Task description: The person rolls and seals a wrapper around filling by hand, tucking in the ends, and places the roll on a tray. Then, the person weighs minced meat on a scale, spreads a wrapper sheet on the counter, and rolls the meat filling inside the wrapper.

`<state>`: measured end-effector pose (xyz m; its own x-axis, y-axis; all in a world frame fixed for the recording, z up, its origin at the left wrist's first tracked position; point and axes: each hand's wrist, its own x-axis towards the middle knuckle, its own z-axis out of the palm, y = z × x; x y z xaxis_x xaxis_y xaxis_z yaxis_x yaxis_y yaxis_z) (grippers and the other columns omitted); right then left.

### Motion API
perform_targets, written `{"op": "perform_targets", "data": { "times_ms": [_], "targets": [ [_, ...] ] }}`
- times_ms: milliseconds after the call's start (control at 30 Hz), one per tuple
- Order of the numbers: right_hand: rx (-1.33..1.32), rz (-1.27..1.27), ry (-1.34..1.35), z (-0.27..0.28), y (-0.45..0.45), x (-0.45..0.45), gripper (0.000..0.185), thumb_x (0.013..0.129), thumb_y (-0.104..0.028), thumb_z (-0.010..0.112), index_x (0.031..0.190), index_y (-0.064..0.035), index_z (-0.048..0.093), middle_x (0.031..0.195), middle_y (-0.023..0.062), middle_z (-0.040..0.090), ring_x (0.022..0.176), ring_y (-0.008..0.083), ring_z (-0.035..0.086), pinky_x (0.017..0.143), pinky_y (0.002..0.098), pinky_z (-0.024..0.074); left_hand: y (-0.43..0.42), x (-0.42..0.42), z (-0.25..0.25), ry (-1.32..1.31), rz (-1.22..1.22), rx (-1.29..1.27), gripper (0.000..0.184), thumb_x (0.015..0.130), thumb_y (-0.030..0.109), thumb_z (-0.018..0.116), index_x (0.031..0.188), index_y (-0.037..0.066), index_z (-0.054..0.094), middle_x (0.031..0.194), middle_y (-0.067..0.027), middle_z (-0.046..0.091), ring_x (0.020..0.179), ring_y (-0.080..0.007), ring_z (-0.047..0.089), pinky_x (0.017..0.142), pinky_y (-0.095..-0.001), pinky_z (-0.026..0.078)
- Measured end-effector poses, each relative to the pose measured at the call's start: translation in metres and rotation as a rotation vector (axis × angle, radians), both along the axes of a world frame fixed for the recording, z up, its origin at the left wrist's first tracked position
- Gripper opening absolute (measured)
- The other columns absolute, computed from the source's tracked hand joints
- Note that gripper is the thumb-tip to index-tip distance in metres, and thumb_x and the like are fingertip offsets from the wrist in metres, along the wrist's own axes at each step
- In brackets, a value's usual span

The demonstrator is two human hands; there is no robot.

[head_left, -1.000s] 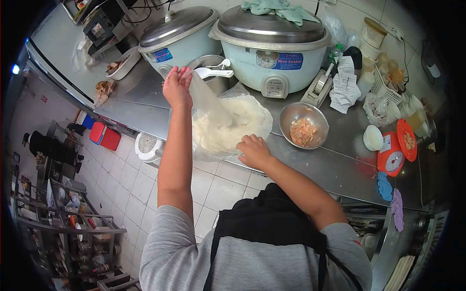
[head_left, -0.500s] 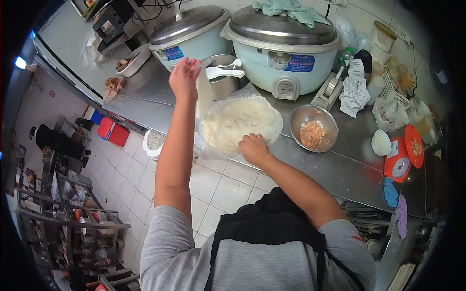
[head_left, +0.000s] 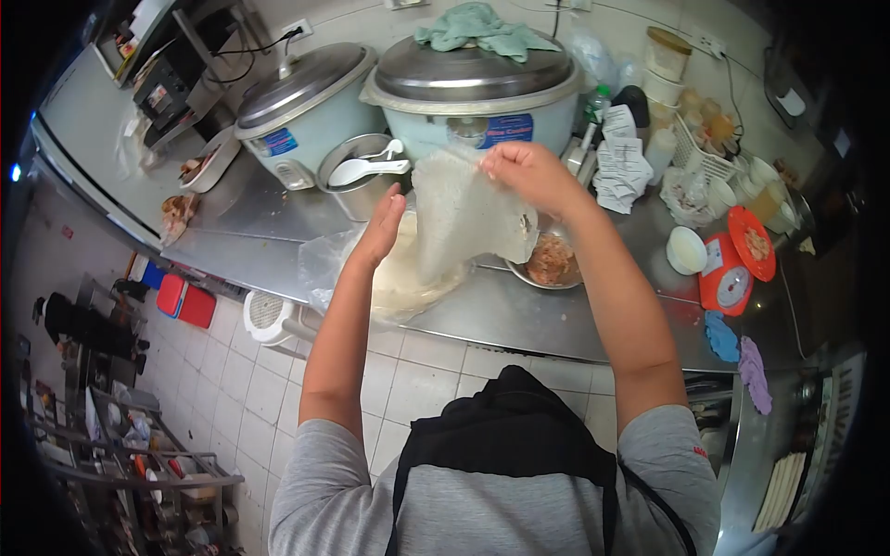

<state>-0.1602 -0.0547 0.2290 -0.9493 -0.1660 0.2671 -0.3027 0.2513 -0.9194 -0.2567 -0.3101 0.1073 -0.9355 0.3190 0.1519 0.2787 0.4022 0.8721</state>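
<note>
A thin, translucent round wrapper sheet point(head_left: 464, 218) hangs from my right hand point(head_left: 528, 176), whose fingers pinch its upper right edge. Close to the sheet's left side is my left hand point(head_left: 383, 230), raised with its fingers extended and holding nothing that I can see. Below lies a stack of pale round sheets point(head_left: 399, 283) on a clear plastic bag point(head_left: 320, 269) at the counter's front edge. The hanging sheet hides part of the stack. Behind my right hand, a metal bowl point(head_left: 565, 281) of orange-pink filling point(head_left: 550, 258) is partly covered.
Two large rice cookers point(head_left: 320, 116) stand at the back, beside a metal pot point(head_left: 357, 199) with white spoons point(head_left: 371, 169). To the right are a tape dispenser, paper slips point(head_left: 623, 167), a white bowl point(head_left: 686, 250) and a red scale point(head_left: 726, 283). Another person point(head_left: 88, 324) is far left.
My right hand has risen from the stack and now holds up a sheet. My left hand has come down beside it, its fingers free of the sheet. The view has shifted.
</note>
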Motion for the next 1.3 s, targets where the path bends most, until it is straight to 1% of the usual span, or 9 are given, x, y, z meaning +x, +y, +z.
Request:
{"op": "perform_targets", "data": {
  "times_ms": [200,433,567,700,833,900,1133,1233,1300],
  "targets": [
    [-0.241,-0.127,-0.091,0.016,0.058,0.050,0.018,0.085,-0.020,0.055,0.087,-0.0035,0.061,0.076,-0.0023,0.057,0.067,0.0054,0.050,0.061,0.0211,0.0412,0.088,0.072,0.049,-0.662,-0.572,0.568,0.043,0.082,0.022,0.061,0.117,0.002,0.047,0.109,-0.0074,0.057,0.098,-0.0136,0.055,0.087,-0.0279,0.042],
    [-0.032,-0.422,-0.036,-0.036,0.160,0.153,0.013,0.083,-0.016,0.056,0.083,-0.0031,0.056,0.072,-0.0010,0.055,0.062,0.0055,0.049,0.056,0.0206,0.0399,0.158,0.104,0.077,-0.412,-0.599,0.357,0.031,0.081,0.013,0.059,0.109,0.001,0.051,0.099,-0.0051,0.060,0.087,-0.0109,0.057,0.078,-0.0252,0.045],
    [-0.199,-0.451,-0.291,-0.081,0.190,0.215,0.007,0.080,-0.009,0.054,0.084,-0.0044,0.050,0.069,0.0007,0.054,0.055,0.0064,0.048,0.048,0.0207,0.0394,0.216,0.113,0.084,-0.163,-0.664,0.032,0.021,0.081,0.012,0.059,0.098,0.001,0.056,0.086,-0.0006,0.059,0.075,-0.0082,0.053,0.066,-0.0254,0.043],
    [-0.384,-0.575,-0.480,-0.125,0.204,0.241,0.011,0.077,-0.006,0.053,0.086,-0.0032,0.047,0.068,0.0034,0.054,0.050,0.0087,0.052,0.041,0.0223,0.0421,0.305,0.106,0.055,0.275,-0.665,-0.333,0.029,0.076,0.021,0.064,0.098,0.003,0.056,0.086,-0.0089,0.059,0.081,-0.0206,0.057,0.069,-0.0309,0.045],
    [-0.094,-0.828,-0.600,-0.196,0.221,0.235,0.020,0.073,-0.006,0.054,0.092,-0.0020,0.047,0.068,0.0094,0.055,0.045,0.0163,0.055,0.039,0.0277,0.0429,0.350,0.124,0.016,0.460,-0.354,-0.555,0.037,0.074,0.027,0.065,0.102,0.005,0.056,0.104,-0.0154,0.055,0.095,-0.0324,0.054,0.076,-0.0372,0.044],
    [0.069,-0.888,-0.544,-0.215,0.224,0.237,0.023,0.072,-0.006,0.054,0.094,-0.0021,0.047,0.069,0.0119,0.055,0.044,0.0190,0.056,0.039,0.0294,0.0442,0.347,0.126,0.012,0.387,-0.330,-0.403,0.038,0.074,0.026,0.065,0.105,0.006,0.055,0.108,-0.0143,0.051,0.098,-0.0292,0.053,0.077,-0.0355,0.045],
    [0.293,-0.895,-0.526,-0.218,0.254,0.252,0.030,0.075,-0.016,0.059,0.100,-0.0023,0.051,0.091,0.0190,0.061,0.090,0.0364,0.057,0.078,0.0409,0.0439,0.288,0.156,-0.008,0.265,-0.461,-0.183,0.030,0.076,0.023,0.062,0.098,0.004,0.058,0.089,-0.0149,0.058,0.075,-0.0258,0.058,0.067,-0.0347,0.047],
    [0.533,-0.824,-0.470,-0.207,0.271,0.258,0.029,0.077,-0.020,0.060,0.099,-0.0021,0.053,0.092,0.0191,0.061,0.086,0.0336,0.059,0.074,0.0393,0.0455,0.275,0.173,-0.034,0.135,-0.479,-0.221,0.026,0.076,0.020,0.061,0.097,0.003,0.059,0.083,-0.0121,0.060,0.068,-0.0209,0.058,0.064,-0.0316,0.046],
    [0.340,-0.836,-0.343,-0.188,0.292,0.256,0.028,0.079,-0.023,0.059,0.097,-0.0019,0.055,0.091,0.0183,0.061,0.084,0.0317,0.060,0.073,0.0377,0.0461,0.271,0.183,-0.045,0.036,-0.472,-0.197,0.025,0.077,0.018,0.061,0.097,0.003,0.058,0.081,-0.0097,0.059,0.066,-0.0162,0.056,0.063,-0.0284,0.046]
  ]
}}
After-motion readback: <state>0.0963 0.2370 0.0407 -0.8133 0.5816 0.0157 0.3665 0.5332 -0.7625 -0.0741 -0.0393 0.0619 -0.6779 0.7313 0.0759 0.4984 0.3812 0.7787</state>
